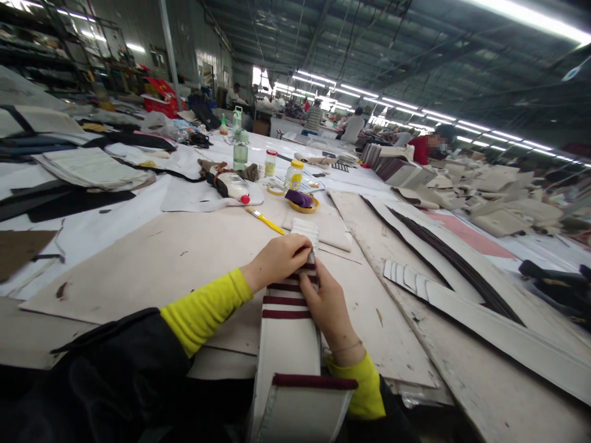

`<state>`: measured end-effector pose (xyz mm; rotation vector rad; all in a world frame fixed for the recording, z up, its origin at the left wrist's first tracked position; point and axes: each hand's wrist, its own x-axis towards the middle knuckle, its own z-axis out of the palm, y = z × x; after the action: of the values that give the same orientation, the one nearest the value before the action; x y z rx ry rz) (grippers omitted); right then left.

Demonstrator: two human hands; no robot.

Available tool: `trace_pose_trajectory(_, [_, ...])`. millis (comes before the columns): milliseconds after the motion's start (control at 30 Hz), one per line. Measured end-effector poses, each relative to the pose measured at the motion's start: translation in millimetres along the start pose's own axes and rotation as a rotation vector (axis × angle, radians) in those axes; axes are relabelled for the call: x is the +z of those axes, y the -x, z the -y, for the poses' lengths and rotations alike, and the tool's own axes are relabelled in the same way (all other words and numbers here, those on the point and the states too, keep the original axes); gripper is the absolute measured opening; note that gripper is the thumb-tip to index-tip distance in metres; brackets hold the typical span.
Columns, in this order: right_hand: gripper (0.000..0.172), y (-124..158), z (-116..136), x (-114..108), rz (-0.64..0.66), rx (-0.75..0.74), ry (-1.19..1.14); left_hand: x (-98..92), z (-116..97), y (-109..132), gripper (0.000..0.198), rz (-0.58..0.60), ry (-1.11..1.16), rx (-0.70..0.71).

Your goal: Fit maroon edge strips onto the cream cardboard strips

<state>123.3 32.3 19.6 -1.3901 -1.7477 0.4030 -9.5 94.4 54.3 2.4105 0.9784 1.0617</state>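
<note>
A long cream panel [289,344] with maroon-edged bands runs from the near edge of the worktable [221,246] away from me; it looks like leather or coated fabric. Its near end is folded up, showing a maroon edge. My left hand [279,261] is closed, pinching the panel's banded far part. My right hand [330,301] grips its right side, thumb over the bands. The fingertips hide part of the edge between them. Just beyond lies a white layered piece [305,229]. A yellow-handled brush [265,220] rests to its left.
Farther back are a yellow dish [305,206] with purple cloth, a yellow-lidded jar [294,175], a red-capped bottle [233,186] and a green bottle [240,151]. At right lie a slotted white strip [443,292] and dark strips [443,249]. Several people work in the background.
</note>
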Motion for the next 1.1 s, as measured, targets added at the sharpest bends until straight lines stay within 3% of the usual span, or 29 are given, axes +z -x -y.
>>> trace_pose_trajectory(67, [0.037,-1,-5,0,-0.004,0.006,-0.087,-6.0,5,-3,0.024,0.073,0.229,-0.048])
trace_pose_trajectory(167, [0.033,-2,-8,0,0.016,0.004,-0.216,-11.8,12,-6,0.036,0.054,0.446,-0.143])
trace_pose_trajectory(233, [0.03,-2,-8,0,0.02,0.001,-0.265,-12.6,16,-6,0.031,0.035,0.431,-0.122])
trace_pose_trajectory(400, [0.028,-2,-5,1,0.026,-0.015,-0.271,-10.1,17,-6,0.02,0.152,0.353,0.046])
trace_pose_trajectory(567, [0.029,-4,-6,3,0.042,-0.042,-0.265,-10.4,17,-8,0.018,0.154,0.322,0.105])
trace_pose_trajectory(967, [0.022,-2,-5,3,0.033,-0.025,-0.255,-7.5,4,-6,0.013,0.12,0.207,0.091])
trace_pose_trajectory(1100, [0.024,-1,-5,1,0.041,0.05,-0.342,-19.3,4,-4,0.025,0.004,0.275,-0.065])
